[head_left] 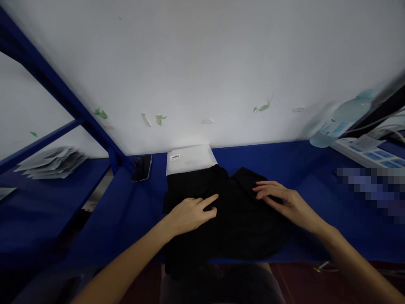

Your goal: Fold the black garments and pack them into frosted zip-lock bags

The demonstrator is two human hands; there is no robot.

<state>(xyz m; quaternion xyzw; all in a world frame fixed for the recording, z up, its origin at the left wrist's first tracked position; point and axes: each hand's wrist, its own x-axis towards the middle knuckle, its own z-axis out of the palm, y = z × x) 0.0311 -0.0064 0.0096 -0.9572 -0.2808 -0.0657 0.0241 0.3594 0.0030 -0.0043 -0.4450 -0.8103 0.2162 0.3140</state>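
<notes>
A black garment [243, 228] is spread over the blue table in front of me, its lower part hanging past the near edge. My left hand [193, 215] lies on its left half, index finger stretched out and thumb apart. Over the garment's right part is my right hand [278, 198], with its fingers extended and loosely apart, touching the cloth near its upper right edge. Under the garment's far edge, a white plastic packet [191, 158] with a barcode label sticks out. The exact kind of garment cannot be made out in the dark folds.
A phone [141, 168] lies left of the packet on the blue table [136, 211]. At the right back stand a large water bottle [343, 118] and a white power strip [370, 152] with cables. Several flat packets [53, 162] are piled beyond the blue frame [95, 135]. A wall closes the back.
</notes>
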